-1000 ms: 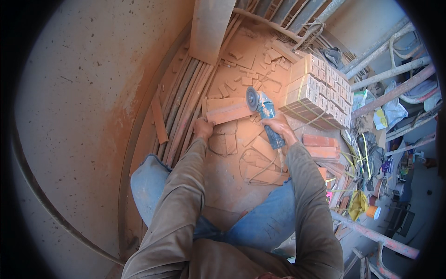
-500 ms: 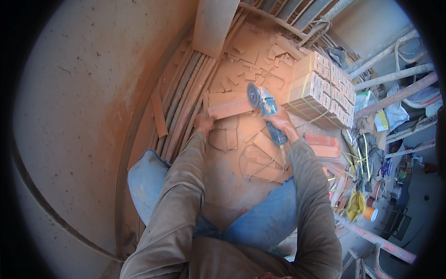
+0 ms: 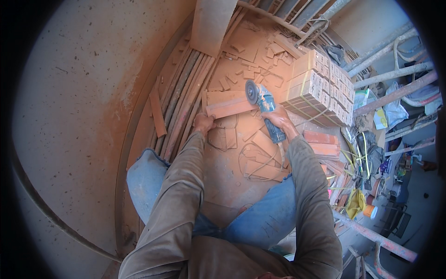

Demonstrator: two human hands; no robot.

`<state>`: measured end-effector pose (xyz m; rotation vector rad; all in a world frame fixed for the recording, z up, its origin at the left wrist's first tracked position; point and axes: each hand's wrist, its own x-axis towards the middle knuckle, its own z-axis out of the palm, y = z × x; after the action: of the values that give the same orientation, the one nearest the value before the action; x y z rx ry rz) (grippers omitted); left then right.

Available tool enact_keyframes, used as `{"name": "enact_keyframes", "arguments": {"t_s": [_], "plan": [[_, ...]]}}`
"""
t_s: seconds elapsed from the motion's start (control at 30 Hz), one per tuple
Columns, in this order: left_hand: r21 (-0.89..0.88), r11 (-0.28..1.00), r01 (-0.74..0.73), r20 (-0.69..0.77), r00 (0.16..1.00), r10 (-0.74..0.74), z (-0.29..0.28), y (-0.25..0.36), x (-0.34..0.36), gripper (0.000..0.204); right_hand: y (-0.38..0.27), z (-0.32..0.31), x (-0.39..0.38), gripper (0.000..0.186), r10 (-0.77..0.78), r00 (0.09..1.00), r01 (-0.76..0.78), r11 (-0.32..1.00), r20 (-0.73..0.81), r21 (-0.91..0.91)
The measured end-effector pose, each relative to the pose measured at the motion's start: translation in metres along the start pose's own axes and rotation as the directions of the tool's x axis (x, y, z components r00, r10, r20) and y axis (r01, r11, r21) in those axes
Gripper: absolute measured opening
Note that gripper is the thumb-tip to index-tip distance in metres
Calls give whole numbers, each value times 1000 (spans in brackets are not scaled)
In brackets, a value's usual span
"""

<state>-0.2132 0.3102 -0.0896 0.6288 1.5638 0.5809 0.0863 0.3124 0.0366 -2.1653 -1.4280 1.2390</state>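
My right hand (image 3: 280,119) is wrapped round the body of a blue-green angle grinder (image 3: 268,105). Its dark disc (image 3: 252,92) is at the far end, by the right end of a reddish clay tile (image 3: 231,108); whether the disc touches it I cannot tell. At the tile's left end, my left hand (image 3: 204,123) is closed on the edge, its fingertips partly hidden. The tile lies over other dusty pieces. The grinder's cord (image 3: 283,156) trails down and loops over broken tiles (image 3: 262,170).
Long poles (image 3: 185,88) lie along the left, below a leaning board (image 3: 211,28). A strapped stack of boxed tiles (image 3: 309,88) stands at the right, with red tiles (image 3: 321,145) nearer me. Metal scaffold tubes (image 3: 395,76) cross the right side. Tile offcuts (image 3: 251,69) litter the far floor.
The grinder's disc has shifted slightly up and left with my right hand. My left hand stays at the tile's left end.
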Motion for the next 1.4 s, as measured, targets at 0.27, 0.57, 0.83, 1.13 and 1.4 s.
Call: {"name": "enact_keyframes", "arguments": {"t_s": [0.27, 0.57, 0.83, 1.13, 1.4], "plan": [[-13, 1000, 28, 15, 999, -28, 1, 10, -8, 33, 1, -2, -2, 39, -2, 1000, 2, 999, -8, -35], [-5, 999, 46, 4, 999, -46, 0, 15, -10, 35, -3, -1, -5, 44, 15, 1000, -15, 997, -4, -72], [-20, 999, 43, 24, 999, -42, 0, 11, -5, 32, -7, -3, -7, 43, -8, 1000, 8, 998, 5, -61], [-17, 999, 36, 38, 999, -35, -1, 7, -3, 29, -3, 0, -1, 39, -16, 999, 12, 994, -33, -112], [-40, 999, 14, 17, 1000, -13, 1, -2, 2, 29, -2, 1, 5, 41, 10, 1000, -11, 996, -12, -85]]}}
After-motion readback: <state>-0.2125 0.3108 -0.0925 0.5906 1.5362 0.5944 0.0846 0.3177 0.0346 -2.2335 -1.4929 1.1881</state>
